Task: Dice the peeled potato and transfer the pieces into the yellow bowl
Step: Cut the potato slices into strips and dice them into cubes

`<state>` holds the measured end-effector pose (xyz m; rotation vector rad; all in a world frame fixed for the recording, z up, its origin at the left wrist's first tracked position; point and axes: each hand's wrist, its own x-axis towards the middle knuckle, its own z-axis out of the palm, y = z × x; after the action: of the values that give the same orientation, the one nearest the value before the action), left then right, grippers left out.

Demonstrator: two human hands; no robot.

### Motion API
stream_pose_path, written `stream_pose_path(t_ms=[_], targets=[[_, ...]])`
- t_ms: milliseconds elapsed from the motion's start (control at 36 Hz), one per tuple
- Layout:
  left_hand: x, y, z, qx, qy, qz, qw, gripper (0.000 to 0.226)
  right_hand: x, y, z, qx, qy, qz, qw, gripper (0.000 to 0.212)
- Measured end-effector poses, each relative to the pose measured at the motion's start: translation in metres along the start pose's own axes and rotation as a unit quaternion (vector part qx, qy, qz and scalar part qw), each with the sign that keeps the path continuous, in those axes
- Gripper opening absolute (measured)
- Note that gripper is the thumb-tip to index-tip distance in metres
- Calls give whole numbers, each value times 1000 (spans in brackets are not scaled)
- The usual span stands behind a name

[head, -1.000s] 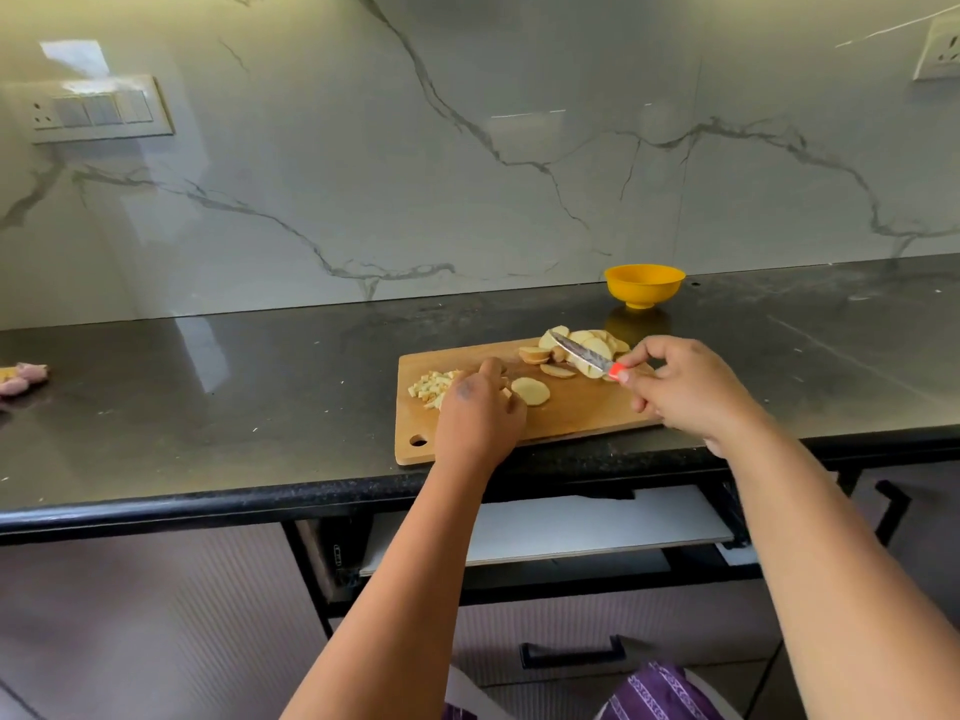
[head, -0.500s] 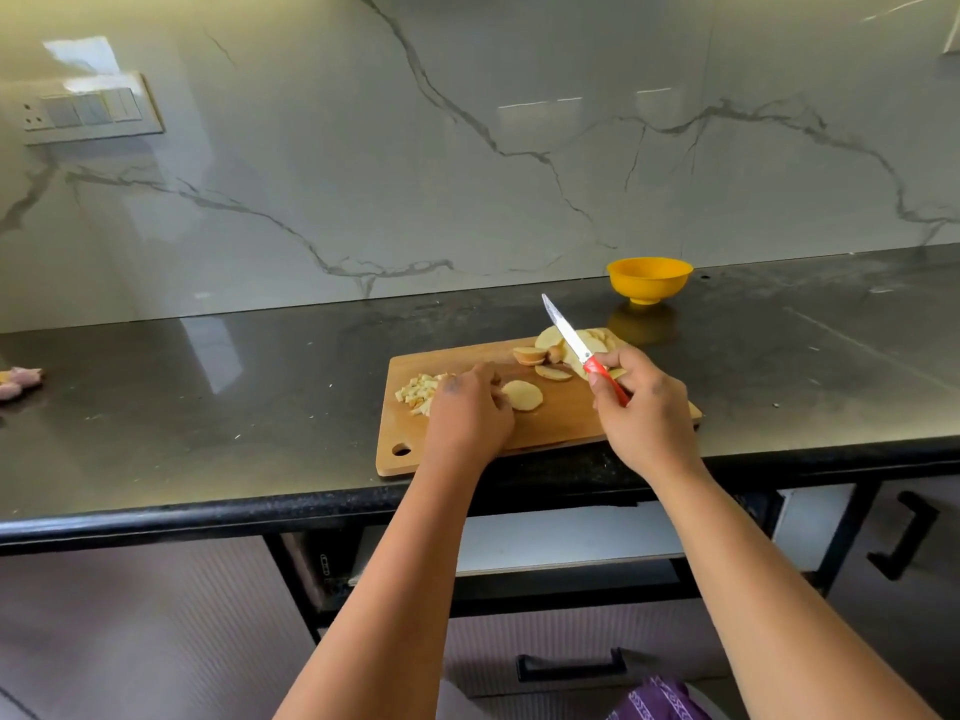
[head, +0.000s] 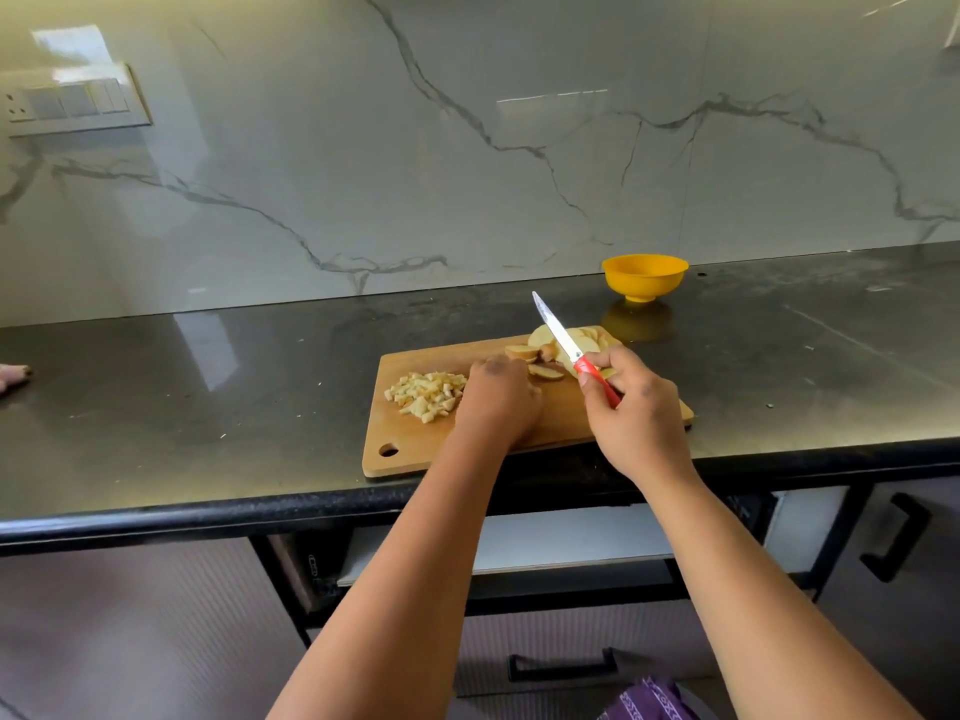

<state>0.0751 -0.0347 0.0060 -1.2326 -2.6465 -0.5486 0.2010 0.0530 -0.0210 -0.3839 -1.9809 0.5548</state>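
You stand at a dark, glossy stone table (head: 208, 407) with a black front edge, backed by a white marble-veined wall (head: 467, 148) that carries a switch plate (head: 72, 98) far to the left of the cutting board. Under the table you see cabinet fronts with black handles (head: 563, 665) and a pale shelf (head: 571, 543) below the board. The wooden cutting board (head: 415, 449) lies at the table's near edge, its hanging hole at the near left corner. On the left part of the board sits a heap of diced potato pieces (head: 426, 394). At the far right of the board lie round potato slices (head: 587, 340), and a few more slices (head: 522, 351) rest near the board's middle. The yellow bowl (head: 645, 275) stands on the table beyond the board's far right corner, apart from it, and its inside is not visible from here. Your left hand (head: 501, 402) rests on the middle of the board with its fingers (head: 532, 392) curled down, right beside the slices; whether they grip anything under the palm you cannot tell. Your right hand (head: 634, 413) is over the board's right end, fingers closed around the red handle of the knife (head: 566, 340), whose blade points up and away over the slices toward the wall. A pinkish thing (head: 13, 376) lies at the table's far left edge, well away from the board.
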Motion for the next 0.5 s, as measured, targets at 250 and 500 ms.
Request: stream_pose_path(t_ms=[250,500], targets=[[-3,-30,-36,-150,-161,95,971,50,0,0,0,-2,-1,5,1000,11],[-7,-37,-17,-97,-37,74,992,42,0,-3,1,-8,3,10,1000,11]])
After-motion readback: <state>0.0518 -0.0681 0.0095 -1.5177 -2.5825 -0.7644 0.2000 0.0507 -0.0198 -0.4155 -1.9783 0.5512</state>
